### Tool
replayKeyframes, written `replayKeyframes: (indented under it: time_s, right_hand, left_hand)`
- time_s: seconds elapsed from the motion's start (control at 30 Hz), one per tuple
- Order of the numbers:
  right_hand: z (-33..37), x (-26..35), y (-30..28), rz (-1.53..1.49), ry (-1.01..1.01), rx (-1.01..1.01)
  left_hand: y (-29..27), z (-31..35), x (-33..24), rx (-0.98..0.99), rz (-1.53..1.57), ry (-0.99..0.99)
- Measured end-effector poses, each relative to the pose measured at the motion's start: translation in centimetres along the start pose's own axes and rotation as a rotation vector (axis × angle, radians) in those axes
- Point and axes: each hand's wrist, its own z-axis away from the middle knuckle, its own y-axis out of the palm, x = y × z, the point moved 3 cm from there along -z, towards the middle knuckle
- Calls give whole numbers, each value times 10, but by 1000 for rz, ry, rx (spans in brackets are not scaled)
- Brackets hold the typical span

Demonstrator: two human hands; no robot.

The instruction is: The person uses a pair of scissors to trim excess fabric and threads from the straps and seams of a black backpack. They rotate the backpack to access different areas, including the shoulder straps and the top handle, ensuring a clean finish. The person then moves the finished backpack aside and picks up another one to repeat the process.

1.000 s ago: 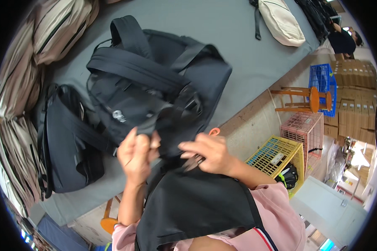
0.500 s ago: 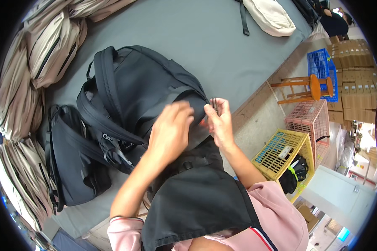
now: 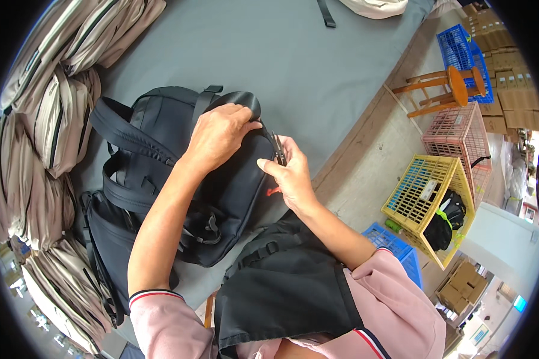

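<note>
A dark backpack (image 3: 236, 179) lies on the grey-covered table (image 3: 281, 48) in front of me, its padded shoulder straps toward the left. My left hand (image 3: 218, 136) is closed on a wide black webbing strap (image 3: 244, 103) at the backpack's upper side. Close by, at the bag's right edge, my right hand (image 3: 292, 176) holds small dark thread snips (image 3: 279, 151), blades pointing up. A red bit shows below that hand; I cannot tell what it belongs to. Another dark backpack (image 3: 105, 239) lies at the left, partly under the first.
Beige bags (image 3: 72, 113) are piled along the table's left side, and a cream bag (image 3: 377, 6) lies at the far edge. On the floor to the right are a wooden stool (image 3: 457, 87), a yellow crate (image 3: 419, 185), a pink crate (image 3: 455, 131), blue crates (image 3: 461, 48) and cardboard boxes (image 3: 518, 90).
The backpack has been turned and shifted on the table. My left hand has moved up and now grips the strap; my right hand, with the snips, has come slightly left.
</note>
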Motion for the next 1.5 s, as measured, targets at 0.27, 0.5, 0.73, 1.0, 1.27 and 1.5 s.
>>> replayKeyframes:
  time_s: [0.27, 0.5, 0.73, 1.0, 1.27, 1.5]
  right_hand:
    - [19, 12, -13, 103, 105, 232]
    - [33, 54, -26, 606, -349, 241]
    - [28, 101, -13, 1156, -738, 404]
    - [25, 116, -4, 1325, -891, 523]
    - [26, 112, -2, 1342, -945, 569]
    - [30, 110, -11, 1270, -913, 449]
  left_hand:
    - [38, 41, 13, -65, 791, -467]
    - [23, 58, -12, -163, 1144, -588]
    - [19, 59, -18, -184, 1075, -596]
    - [23, 60, -15, -176, 1007, -590]
    - [26, 62, -16, -162, 993, -584]
    - [24, 61, -17, -152, 973, -588]
